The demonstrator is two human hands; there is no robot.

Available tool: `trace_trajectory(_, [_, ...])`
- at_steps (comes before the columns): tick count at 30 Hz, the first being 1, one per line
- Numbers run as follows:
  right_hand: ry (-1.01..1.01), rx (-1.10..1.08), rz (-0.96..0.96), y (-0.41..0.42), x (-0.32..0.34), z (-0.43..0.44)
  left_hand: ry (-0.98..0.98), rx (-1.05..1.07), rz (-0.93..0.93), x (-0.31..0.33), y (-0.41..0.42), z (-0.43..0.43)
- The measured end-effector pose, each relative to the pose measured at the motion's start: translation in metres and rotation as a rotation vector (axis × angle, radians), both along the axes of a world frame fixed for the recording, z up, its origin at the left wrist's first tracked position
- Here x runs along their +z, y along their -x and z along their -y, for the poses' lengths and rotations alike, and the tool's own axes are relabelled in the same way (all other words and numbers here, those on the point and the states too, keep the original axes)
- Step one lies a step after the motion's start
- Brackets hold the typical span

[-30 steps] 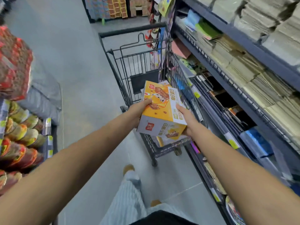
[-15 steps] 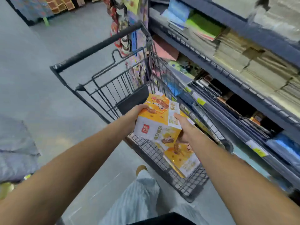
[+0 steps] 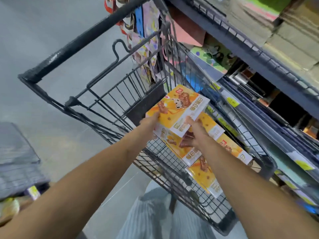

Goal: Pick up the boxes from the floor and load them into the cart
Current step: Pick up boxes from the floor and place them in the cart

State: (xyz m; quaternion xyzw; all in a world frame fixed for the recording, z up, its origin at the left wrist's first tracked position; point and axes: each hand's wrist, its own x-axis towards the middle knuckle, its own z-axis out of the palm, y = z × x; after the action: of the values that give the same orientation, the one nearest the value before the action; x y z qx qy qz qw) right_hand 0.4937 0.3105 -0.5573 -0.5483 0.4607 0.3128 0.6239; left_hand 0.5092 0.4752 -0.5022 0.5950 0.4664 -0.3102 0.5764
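Store aisle beside stocked shelves (image 3: 259,54): left hand (image 3: 149,124) and right hand (image 3: 196,133) grip an orange box (image 3: 179,109) over other boxes (image 3: 203,171) lying in the wire cart (image 3: 69,49).

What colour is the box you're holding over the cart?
The box is mostly orange-yellow with a white edge, seen in the head view, the only one.

Nothing could be read. The orange box (image 3: 174,111) carried a small red logo and large pale characters, all blurred. The yellow price tags (image 3: 233,102) on the shelf edge (image 3: 259,54) were smeared too.
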Motion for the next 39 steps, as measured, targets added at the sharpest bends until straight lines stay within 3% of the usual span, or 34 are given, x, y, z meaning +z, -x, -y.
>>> trace_trajectory(7, [-0.034,-0.034,0.05,-0.012,-0.034,-0.005,0.079,0.067,-0.1,-0.038,-0.016,0.009])
trace_trajectory(16, [-0.085,-0.003,0.118,-0.027,-0.043,-0.012,0.295,0.173,-0.057,-0.051,-0.032,-0.009])
trace_trajectory(21, [-0.071,0.044,0.141,-0.022,-0.03,-0.011,0.291,0.21,-0.02,-0.043,-0.023,-0.01])
trace_trajectory(25, [-0.073,0.051,0.132,-0.011,-0.006,0.001,0.224,0.045,-0.014,-0.03,-0.009,0.005])
trace_trajectory(31, [-0.011,-0.048,0.283,0.014,0.027,0.039,0.159,-0.16,-0.013,-0.003,0.013,0.041])
trace_trajectory(39, [0.042,-0.345,0.382,0.103,0.079,0.14,0.297,-0.44,0.105,0.038,0.061,0.146])
